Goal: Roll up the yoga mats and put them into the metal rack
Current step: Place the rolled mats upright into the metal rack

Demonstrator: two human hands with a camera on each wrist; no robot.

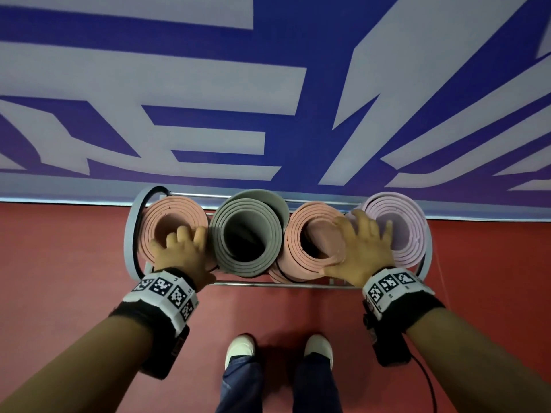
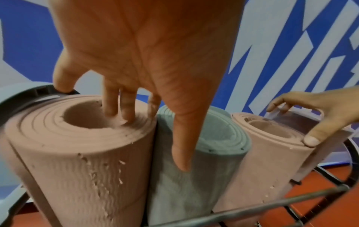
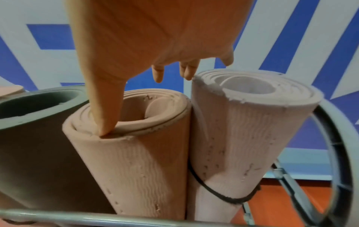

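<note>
Four rolled mats stand upright, side by side, in the metal rack (image 1: pixel 268 284): a pink mat (image 1: pixel 176 216), a grey mat (image 1: pixel 247 234), a second pink mat (image 1: pixel 313 231) and a lilac mat (image 1: pixel 399 228). My left hand (image 1: pixel 185 238) rests on top of the left pink mat (image 2: pixel 77 169), its fingers pressing into the roll's end and the thumb lying against the grey mat (image 2: pixel 184 192). My right hand (image 1: pixel 354 245) is spread across the second pink mat (image 3: pixel 136 161) and the lilac mat (image 3: pixel 242 130), thumb pressing on the pink rim.
A blue-and-white patterned wall (image 1: pixel 268 84) rises right behind the rack. The floor (image 1: pixel 74 248) is red. My feet in white shoes (image 1: pixel 241 350) stand close in front of the rack. A black strap (image 3: pixel 223 198) circles the lilac mat low down.
</note>
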